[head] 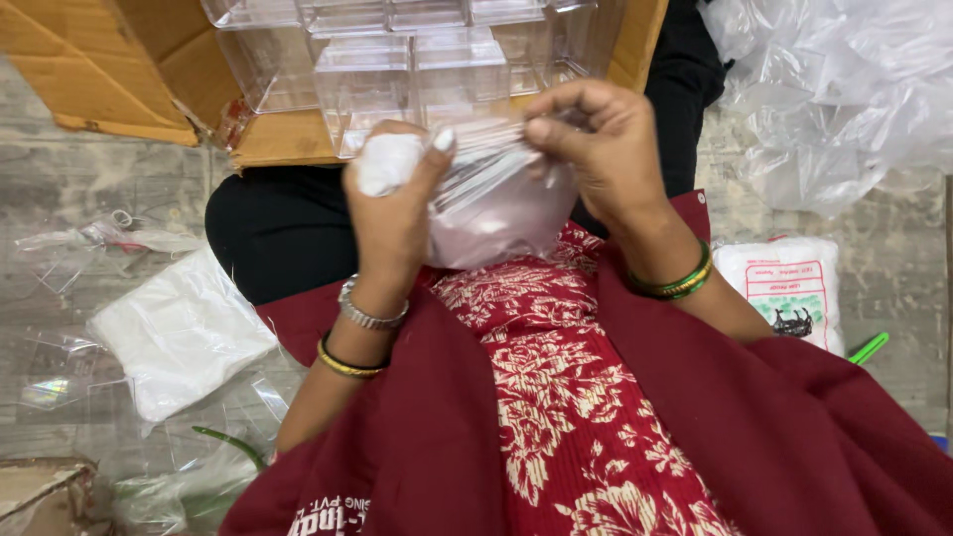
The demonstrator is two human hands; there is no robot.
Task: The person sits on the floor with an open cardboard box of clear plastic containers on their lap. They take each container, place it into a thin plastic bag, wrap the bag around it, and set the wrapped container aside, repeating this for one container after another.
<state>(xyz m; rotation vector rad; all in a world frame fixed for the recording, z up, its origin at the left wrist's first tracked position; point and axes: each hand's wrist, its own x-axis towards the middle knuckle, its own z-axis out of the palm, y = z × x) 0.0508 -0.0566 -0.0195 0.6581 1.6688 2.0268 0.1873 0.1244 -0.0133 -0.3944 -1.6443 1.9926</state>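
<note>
**Both hands stretch a clear bag**

At the frame's centre, the left hand clamps a white wad and the clear plastic bag; the right hand pinches its mouth, pulling it taut. Clear boxes fill the carton above.

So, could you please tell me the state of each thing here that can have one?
Left hand: closed on a white wad.
Right hand: pinching the clear plastic bag at its gathered top.
Cardboard box: open, holding clear plastic boxes.
White packet: lying flat, looks sealed.
</note>
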